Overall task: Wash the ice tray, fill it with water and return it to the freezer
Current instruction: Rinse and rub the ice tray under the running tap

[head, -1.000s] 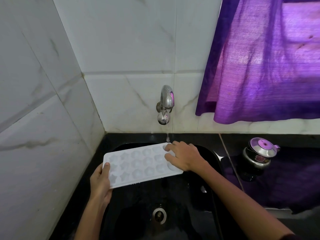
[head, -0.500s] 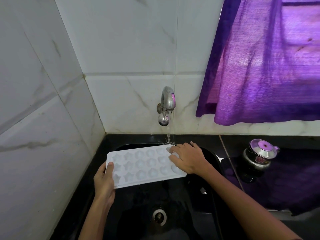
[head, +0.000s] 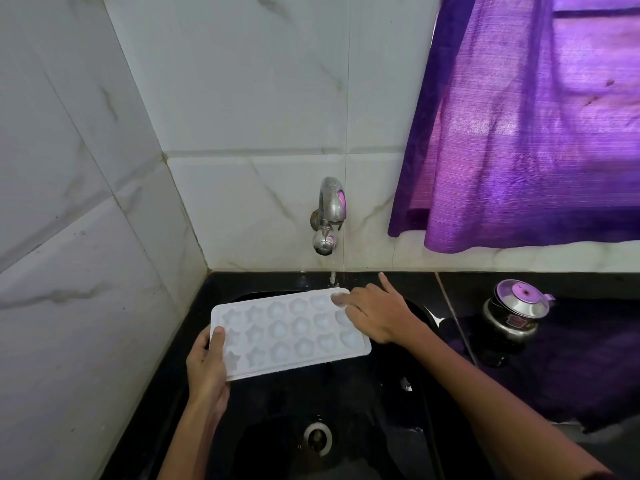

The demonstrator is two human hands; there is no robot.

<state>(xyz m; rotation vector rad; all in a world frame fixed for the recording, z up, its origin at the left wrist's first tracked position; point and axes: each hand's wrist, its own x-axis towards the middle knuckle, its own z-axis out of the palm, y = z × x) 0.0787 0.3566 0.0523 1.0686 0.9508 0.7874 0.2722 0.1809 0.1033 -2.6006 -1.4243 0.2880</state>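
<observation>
A white ice tray (head: 287, 332) with star, round and heart moulds is held level over the black sink (head: 377, 424). My left hand (head: 207, 365) grips its near left end, thumb on top. Resting on the tray's far right corner, my right hand (head: 374, 315) has its fingers spread and one fingertip in a mould. A thin stream of water falls from the metal tap (head: 327, 216) onto the tray's far right edge.
White marbled tiles cover the back and left walls. A purple curtain (head: 526, 126) hangs at the upper right. On the black counter to the right stands a small steel pot with a lid (head: 516, 311). The sink drain (head: 317, 438) lies below the tray.
My right hand's fingers have lifted and spread, with one fingertip now in a far-corner mould. The tray has stayed under the tap.
</observation>
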